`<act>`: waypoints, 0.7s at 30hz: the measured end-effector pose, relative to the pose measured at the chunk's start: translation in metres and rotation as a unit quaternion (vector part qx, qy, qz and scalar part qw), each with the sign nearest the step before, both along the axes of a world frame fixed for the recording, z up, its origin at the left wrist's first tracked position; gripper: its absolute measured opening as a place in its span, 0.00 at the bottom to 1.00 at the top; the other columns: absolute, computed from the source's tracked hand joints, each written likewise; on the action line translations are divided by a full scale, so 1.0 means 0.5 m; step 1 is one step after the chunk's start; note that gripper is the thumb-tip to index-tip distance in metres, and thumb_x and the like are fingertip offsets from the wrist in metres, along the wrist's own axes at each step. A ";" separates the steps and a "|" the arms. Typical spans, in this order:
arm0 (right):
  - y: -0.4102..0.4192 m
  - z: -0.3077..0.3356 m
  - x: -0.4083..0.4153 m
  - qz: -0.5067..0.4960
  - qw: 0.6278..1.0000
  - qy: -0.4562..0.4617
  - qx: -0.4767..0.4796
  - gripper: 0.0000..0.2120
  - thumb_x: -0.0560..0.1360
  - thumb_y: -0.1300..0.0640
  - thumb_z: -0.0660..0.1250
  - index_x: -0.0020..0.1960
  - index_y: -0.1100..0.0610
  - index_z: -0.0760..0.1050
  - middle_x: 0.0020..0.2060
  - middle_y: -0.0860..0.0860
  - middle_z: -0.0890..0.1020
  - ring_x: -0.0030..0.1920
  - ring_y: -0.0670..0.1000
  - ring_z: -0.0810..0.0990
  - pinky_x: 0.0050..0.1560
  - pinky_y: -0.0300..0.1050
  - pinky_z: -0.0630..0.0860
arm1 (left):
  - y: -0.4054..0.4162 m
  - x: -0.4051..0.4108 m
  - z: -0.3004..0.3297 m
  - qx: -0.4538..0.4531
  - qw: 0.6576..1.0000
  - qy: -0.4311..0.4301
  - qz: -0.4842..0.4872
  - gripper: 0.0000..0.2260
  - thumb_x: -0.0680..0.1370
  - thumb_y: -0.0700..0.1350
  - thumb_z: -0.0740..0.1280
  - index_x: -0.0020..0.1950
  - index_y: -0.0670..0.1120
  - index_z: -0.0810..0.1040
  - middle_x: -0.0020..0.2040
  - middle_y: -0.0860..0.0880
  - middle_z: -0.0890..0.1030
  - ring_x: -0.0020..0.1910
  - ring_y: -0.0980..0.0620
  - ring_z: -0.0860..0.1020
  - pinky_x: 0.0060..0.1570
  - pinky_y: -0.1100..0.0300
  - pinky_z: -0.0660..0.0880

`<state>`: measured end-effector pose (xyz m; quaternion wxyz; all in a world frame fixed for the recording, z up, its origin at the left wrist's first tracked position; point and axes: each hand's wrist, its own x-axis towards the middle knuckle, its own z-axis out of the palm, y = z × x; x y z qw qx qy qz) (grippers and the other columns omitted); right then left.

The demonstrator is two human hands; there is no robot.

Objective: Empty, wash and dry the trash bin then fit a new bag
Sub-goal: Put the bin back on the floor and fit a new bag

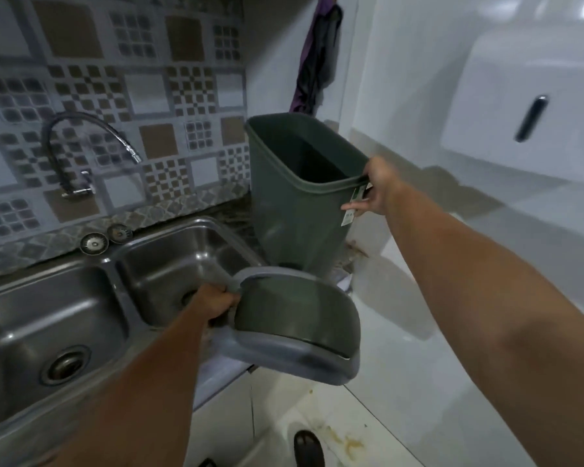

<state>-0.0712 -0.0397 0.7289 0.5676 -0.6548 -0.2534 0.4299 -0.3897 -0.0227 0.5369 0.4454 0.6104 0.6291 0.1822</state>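
The dark green trash bin (294, 210) stands upright and tilted a little at the right end of the counter, its inside dark and with no bag in it. My right hand (375, 188) grips the bin's near right rim, thumb inside, fingers along the outer wall by a white label. My left hand (214, 303) grips the grey frame of the bin's lid (294, 328), which has a dark green swing flap. I hold the lid in the air over the counter's front right corner, beside the right sink basin.
A steel double sink (108, 264) fills the counter at left, with a flexible tap (81, 139) on the patterned tile wall and two strainers (103, 239) behind it. A purple cloth (314, 62) hangs at the wall corner. White floor tiles lie at right, stained near my foot (307, 446).
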 end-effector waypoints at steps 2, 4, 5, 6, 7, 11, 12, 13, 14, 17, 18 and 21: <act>-0.099 0.003 0.007 -0.025 1.000 -0.009 -0.013 0.13 0.83 0.56 0.52 0.66 0.54 0.64 0.65 0.59 0.67 0.57 0.75 0.69 0.42 0.64 0.85 | -0.065 0.002 0.004 -0.004 0.999 0.017 -0.035 0.10 0.78 0.40 0.69 0.37 0.43 0.75 0.37 0.43 0.77 0.37 0.49 0.75 0.36 0.59 0.72; -0.194 -0.005 0.024 -0.053 0.998 -0.023 -0.034 0.14 0.81 0.58 0.51 0.66 0.55 0.62 0.64 0.61 0.66 0.54 0.77 0.68 0.39 0.64 0.85 | -0.127 0.024 0.000 -0.014 0.998 0.002 -0.059 0.08 0.79 0.38 0.68 0.39 0.43 0.77 0.41 0.41 0.78 0.39 0.49 0.75 0.39 0.58 0.73; -0.236 -0.013 0.036 -0.066 0.996 -0.028 -0.048 0.14 0.81 0.58 0.50 0.66 0.56 0.62 0.64 0.62 0.67 0.53 0.77 0.69 0.37 0.63 0.85 | -0.152 0.040 -0.013 -0.022 0.998 -0.016 -0.060 0.05 0.80 0.37 0.67 0.43 0.41 0.77 0.43 0.40 0.77 0.42 0.47 0.75 0.42 0.57 0.73; -0.278 -0.022 0.047 -0.080 0.995 -0.032 -0.058 0.15 0.80 0.59 0.50 0.66 0.56 0.62 0.65 0.62 0.67 0.54 0.78 0.69 0.38 0.64 0.84 | -0.177 0.055 -0.024 -0.027 0.997 -0.029 -0.060 0.02 0.80 0.35 0.65 0.48 0.40 0.75 0.43 0.41 0.75 0.42 0.47 0.73 0.42 0.57 0.71; -0.313 -0.035 0.064 -0.096 0.993 -0.029 -0.065 0.15 0.80 0.59 0.51 0.66 0.57 0.62 0.65 0.62 0.67 0.56 0.78 0.69 0.39 0.65 0.84 | -0.200 0.067 -0.037 -0.034 0.997 -0.039 -0.060 0.03 0.81 0.34 0.64 0.51 0.40 0.74 0.42 0.42 0.73 0.41 0.47 0.72 0.40 0.58 0.70; -0.441 -0.100 0.128 -0.142 0.986 -0.039 -0.082 0.16 0.80 0.61 0.52 0.67 0.58 0.66 0.63 0.59 0.67 0.60 0.69 0.70 0.42 0.67 0.82 | -0.242 0.097 -0.107 -0.066 0.991 -0.031 -0.115 0.06 0.74 0.34 0.67 0.49 0.35 0.79 0.41 0.36 0.78 0.41 0.43 0.76 0.43 0.48 0.76; -0.466 -0.119 0.143 -0.150 0.984 -0.044 -0.088 0.17 0.79 0.62 0.52 0.67 0.58 0.67 0.61 0.58 0.68 0.58 0.66 0.71 0.42 0.68 0.82 | -0.251 0.103 -0.125 -0.080 0.989 -0.024 -0.126 0.08 0.74 0.35 0.68 0.52 0.36 0.81 0.44 0.35 0.81 0.41 0.44 0.77 0.46 0.46 0.78; -0.485 -0.143 0.158 -0.158 0.982 -0.047 -0.095 0.17 0.79 0.62 0.53 0.67 0.59 0.68 0.59 0.58 0.69 0.55 0.63 0.72 0.40 0.67 0.82 | -0.256 0.110 -0.150 -0.093 0.986 -0.020 -0.135 0.10 0.74 0.37 0.68 0.53 0.39 0.83 0.46 0.35 0.83 0.41 0.44 0.78 0.48 0.46 0.79; -0.502 -0.168 0.167 -0.165 0.980 -0.048 -0.105 0.17 0.78 0.63 0.54 0.66 0.59 0.70 0.56 0.57 0.70 0.53 0.61 0.73 0.39 0.66 0.83 | -0.267 0.117 -0.171 -0.101 0.984 -0.013 -0.145 0.11 0.73 0.38 0.68 0.54 0.42 0.84 0.46 0.37 0.83 0.41 0.44 0.78 0.49 0.47 0.79; -0.537 -0.272 0.203 -0.153 0.974 -0.089 -0.141 0.15 0.77 0.65 0.64 0.64 0.61 0.73 0.56 0.59 0.75 0.54 0.61 0.77 0.45 0.64 0.83 | -0.295 0.138 -0.239 -0.133 0.976 0.008 -0.171 0.09 0.71 0.42 0.71 0.51 0.47 0.84 0.45 0.44 0.83 0.44 0.45 0.80 0.48 0.53 0.76; -0.543 -0.319 0.215 -0.121 0.970 -0.136 -0.162 0.18 0.74 0.67 0.71 0.63 0.62 0.74 0.58 0.59 0.77 0.57 0.61 0.79 0.50 0.62 0.84 | -0.301 0.145 -0.272 -0.140 0.974 0.018 -0.177 0.10 0.72 0.42 0.71 0.52 0.48 0.83 0.48 0.43 0.84 0.47 0.44 0.82 0.49 0.53 0.76; -0.537 -0.487 0.248 -0.093 0.960 -0.121 -0.234 0.22 0.67 0.74 0.77 0.57 0.60 0.78 0.58 0.57 0.80 0.58 0.61 0.81 0.47 0.58 0.86 | -0.321 0.159 -0.395 -0.144 0.973 0.036 -0.175 0.19 0.72 0.42 0.71 0.64 0.47 0.82 0.55 0.41 0.85 0.53 0.40 0.82 0.50 0.51 0.77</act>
